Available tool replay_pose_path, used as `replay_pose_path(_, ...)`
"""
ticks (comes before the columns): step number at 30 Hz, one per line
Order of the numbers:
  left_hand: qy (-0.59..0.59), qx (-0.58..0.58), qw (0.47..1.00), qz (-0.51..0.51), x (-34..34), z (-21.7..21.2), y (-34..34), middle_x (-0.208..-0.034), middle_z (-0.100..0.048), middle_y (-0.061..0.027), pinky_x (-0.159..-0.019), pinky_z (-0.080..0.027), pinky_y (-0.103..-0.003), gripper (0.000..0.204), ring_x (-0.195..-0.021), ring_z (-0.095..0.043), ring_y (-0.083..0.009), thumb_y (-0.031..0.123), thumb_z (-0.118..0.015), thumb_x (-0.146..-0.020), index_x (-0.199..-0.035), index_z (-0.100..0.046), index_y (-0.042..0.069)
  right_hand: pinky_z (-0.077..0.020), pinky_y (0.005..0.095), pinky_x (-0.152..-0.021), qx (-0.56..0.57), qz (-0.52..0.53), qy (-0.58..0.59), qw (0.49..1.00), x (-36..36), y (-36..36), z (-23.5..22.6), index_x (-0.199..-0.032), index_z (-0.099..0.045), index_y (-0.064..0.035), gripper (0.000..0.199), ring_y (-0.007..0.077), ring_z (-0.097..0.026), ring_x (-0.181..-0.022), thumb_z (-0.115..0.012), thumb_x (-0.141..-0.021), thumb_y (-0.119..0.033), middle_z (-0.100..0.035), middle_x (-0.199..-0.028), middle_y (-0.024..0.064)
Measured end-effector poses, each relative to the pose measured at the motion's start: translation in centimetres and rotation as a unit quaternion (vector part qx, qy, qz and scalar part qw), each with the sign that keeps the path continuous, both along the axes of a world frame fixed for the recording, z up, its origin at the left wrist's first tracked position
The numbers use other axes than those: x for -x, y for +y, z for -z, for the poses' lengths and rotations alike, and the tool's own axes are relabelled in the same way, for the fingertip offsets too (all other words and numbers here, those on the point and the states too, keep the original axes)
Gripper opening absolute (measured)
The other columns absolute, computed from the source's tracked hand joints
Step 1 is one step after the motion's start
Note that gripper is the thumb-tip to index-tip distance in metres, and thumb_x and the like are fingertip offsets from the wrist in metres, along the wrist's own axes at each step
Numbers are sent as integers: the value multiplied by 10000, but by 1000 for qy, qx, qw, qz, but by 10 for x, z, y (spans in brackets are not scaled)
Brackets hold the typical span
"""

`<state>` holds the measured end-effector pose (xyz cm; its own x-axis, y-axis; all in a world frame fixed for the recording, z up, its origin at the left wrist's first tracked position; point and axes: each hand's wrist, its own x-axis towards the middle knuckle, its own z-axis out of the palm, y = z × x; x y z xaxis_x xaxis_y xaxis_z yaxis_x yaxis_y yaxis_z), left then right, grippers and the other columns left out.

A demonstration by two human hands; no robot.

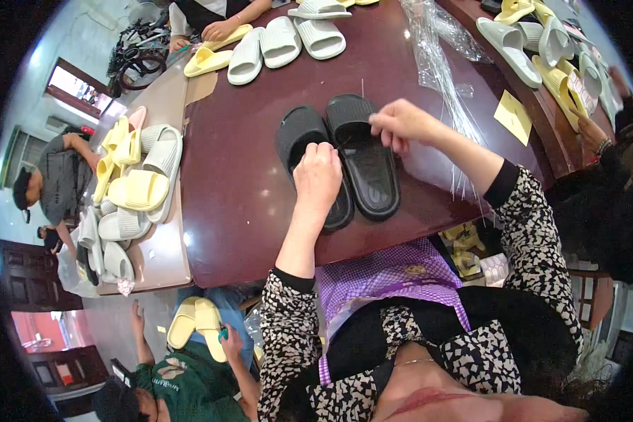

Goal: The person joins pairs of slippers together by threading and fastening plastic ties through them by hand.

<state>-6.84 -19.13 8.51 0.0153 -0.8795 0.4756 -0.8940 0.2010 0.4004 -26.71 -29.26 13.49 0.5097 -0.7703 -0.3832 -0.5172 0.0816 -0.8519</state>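
Observation:
A pair of black slide sandals lies side by side on the dark red table [239, 232] in front of me, toes pointing away. My left hand [316, 176] is closed over the left black slide sandal [302, 125], its fingertips curled at the inner edge of the strap. Whatever is in those fingers is hidden. At the outer side of the strap on the right black slide sandal [373, 179], my right hand [406, 126] is raised with fingers pinched together. Anything in that pinch is too small to make out. One thin strand [363, 88] shows just beyond the right sandal's toe.
Thin pale strands [446, 91] and clear plastic wrap [429, 42] lie to the right, beside a yellow paper [513, 118]. Grey slide sandals [281, 42] sit at the far edge. More grey and yellow sandals [139, 190] are piled left. Several people work around the table.

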Motion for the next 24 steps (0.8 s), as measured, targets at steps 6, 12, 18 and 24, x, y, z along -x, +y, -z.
replay_pose_path(6,34,31,998,34,-5,1,-8,-816,-556,-124,-667,-488,-390,74,-779,-586,-300,105,-587,-799,-805,-563,36,-436,280,-377,120,124,86,981,5,-66,17,-803,-652,9,349,133,-547,-449,-554,-842,-324,-600,-606,63)
replay_pose_path(12,59,44,996,44,-11,2,-8,-867,-566,-143,-756,-470,-399,134,-855,-565,-319,101,-594,-790,-885,-571,9,-439,287,-385,150,120,151,970,-10,-91,21,-760,-668,-7,306,138,-548,-460,-604,-797,-304,-600,-607,59)
replay_pose_path(18,88,37,994,53,-18,8,-10,-961,-561,-187,-794,-454,-413,225,-903,-543,-359,111,-596,-795,-967,-557,-31,-418,292,-382,193,57,148,968,-29,-102,21,-823,-673,1,271,146,-519,-453,-655,-755,-260,-584,-600,69)
replay_pose_path(24,115,4,991,73,-17,-7,4,-1062,-524,-213,-835,-420,-444,345,-978,-495,-399,147,-594,-813,-1087,-508,-43,-386,262,-413,204,28,148,967,-30,-92,7,-798,-652,24,231,105,-494,-490,-635,-772,-205,-559,-604,42)
